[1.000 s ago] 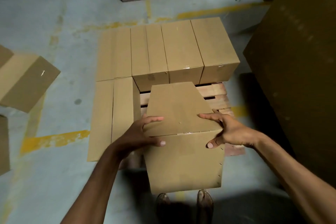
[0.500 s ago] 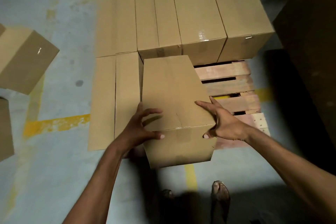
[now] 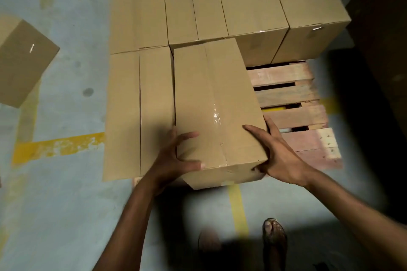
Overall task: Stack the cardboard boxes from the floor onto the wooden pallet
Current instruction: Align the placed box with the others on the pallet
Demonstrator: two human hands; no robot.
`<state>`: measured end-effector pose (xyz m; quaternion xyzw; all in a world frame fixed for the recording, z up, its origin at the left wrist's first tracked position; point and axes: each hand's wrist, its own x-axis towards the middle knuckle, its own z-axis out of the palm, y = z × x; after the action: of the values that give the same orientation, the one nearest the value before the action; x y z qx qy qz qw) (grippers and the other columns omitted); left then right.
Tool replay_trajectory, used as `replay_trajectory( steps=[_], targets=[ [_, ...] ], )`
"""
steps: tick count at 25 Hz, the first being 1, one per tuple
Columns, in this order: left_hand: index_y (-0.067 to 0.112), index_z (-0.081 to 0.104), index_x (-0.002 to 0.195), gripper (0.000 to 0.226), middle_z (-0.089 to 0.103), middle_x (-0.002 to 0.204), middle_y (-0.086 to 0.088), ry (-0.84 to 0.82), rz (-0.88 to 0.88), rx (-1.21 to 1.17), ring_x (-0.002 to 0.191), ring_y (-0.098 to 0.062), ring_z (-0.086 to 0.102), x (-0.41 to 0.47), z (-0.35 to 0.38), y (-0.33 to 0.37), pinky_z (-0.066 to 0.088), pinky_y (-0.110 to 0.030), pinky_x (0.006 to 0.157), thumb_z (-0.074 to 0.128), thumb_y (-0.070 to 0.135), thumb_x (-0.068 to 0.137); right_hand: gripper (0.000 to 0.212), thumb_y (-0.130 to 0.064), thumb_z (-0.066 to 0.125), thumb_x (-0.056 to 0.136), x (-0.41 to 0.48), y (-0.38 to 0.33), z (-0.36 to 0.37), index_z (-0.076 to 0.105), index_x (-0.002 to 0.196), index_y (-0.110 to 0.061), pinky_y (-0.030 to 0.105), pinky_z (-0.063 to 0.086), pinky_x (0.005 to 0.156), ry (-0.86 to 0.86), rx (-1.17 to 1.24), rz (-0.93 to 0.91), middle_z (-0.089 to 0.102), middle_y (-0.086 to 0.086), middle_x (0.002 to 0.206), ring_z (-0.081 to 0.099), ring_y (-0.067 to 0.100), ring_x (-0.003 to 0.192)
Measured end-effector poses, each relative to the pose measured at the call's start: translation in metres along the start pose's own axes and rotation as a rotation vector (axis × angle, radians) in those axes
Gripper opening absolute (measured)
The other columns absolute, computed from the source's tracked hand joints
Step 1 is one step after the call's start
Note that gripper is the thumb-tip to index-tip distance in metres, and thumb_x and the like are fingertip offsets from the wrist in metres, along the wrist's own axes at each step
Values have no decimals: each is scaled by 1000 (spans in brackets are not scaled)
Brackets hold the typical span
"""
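A taped cardboard box [image 3: 211, 99] lies on the wooden pallet [image 3: 293, 114], in the front row beside another box [image 3: 141, 112]. My left hand [image 3: 176, 156] grips its near left corner, thumb on the front face and fingers on the top. My right hand [image 3: 273, 149] grips the near right corner the same way. Behind it runs a back row of several boxes [image 3: 248, 0], the held box touching it. Bare slats of the pallet show to the right of the held box.
A loose cardboard box [image 3: 19, 61] lies on the grey floor at the left. Yellow floor markings [image 3: 57, 145] run under the pallet. A tall dark brown stack [image 3: 383, 28] stands close at the right. My feet [image 3: 273, 240] are just in front of the pallet.
The box has come down from being held tilted in front of the pallet and has been slid forward onto it, up against the back row. Both hands keep their hold on its near corners.
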<state>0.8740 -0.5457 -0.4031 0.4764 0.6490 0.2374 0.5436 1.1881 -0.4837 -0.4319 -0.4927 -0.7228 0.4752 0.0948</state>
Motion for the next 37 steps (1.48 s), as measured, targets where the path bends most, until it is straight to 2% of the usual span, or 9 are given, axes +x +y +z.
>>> replay_trajectory(
  steps=[2,5,8,10,14,17,23,33,37],
  targets=[
    [50,56,137,77,39,157,12,60,-76,-53,140,0,39,12,10,-15,39,-30,115,93,41,69,121,-3,82,54,-1,9,8,31,157,-40,39,29,125,-65,45,49,11,-11,162,20,10,151],
    [28,50,145,65,57,131,17,199,-203,-118,116,-3,57,34,21,-32,48,-21,96,80,38,88,116,-25,73,66,3,19,12,12,163,-39,44,31,123,-127,364,295,21,-16,164,26,9,149],
    [21,68,118,43,71,106,6,301,-294,99,103,-22,67,54,24,-40,52,-31,80,61,57,96,101,-60,74,80,30,28,24,20,161,-35,45,25,123,32,333,518,35,-5,160,31,22,148],
    [23,66,127,52,71,119,1,279,-333,211,112,-26,65,63,23,-42,51,-36,91,50,62,97,81,-48,74,87,49,22,35,32,154,-32,39,28,114,132,250,567,36,2,142,30,29,139],
    [19,54,146,54,61,143,-7,325,-339,320,129,-29,56,74,17,-37,43,-39,109,53,49,101,90,-29,82,77,64,18,49,32,152,-28,45,37,115,315,384,551,36,-1,138,41,23,132],
    [18,55,144,46,62,140,-7,389,-281,352,126,-27,57,79,14,-36,41,-34,103,57,37,102,91,-36,78,64,62,19,48,41,148,-30,49,43,112,373,404,531,39,-4,136,48,23,127],
    [23,58,139,45,67,106,2,441,-201,416,106,-24,64,77,10,-45,46,-33,92,66,37,97,81,-18,82,77,63,22,48,45,147,-30,38,42,106,449,394,488,39,-6,131,47,14,115],
    [18,53,147,51,65,134,-7,498,-161,464,124,-27,59,115,-2,-62,44,-37,103,65,33,99,83,-14,84,77,116,34,55,44,148,-26,34,39,109,457,406,408,38,-6,127,44,12,116],
    [18,56,144,47,66,128,-8,519,-121,495,118,-27,61,128,-4,-72,45,-33,96,66,29,99,84,-19,85,75,133,48,58,44,148,-27,37,39,114,457,378,367,39,-4,136,45,15,124]
  ],
)
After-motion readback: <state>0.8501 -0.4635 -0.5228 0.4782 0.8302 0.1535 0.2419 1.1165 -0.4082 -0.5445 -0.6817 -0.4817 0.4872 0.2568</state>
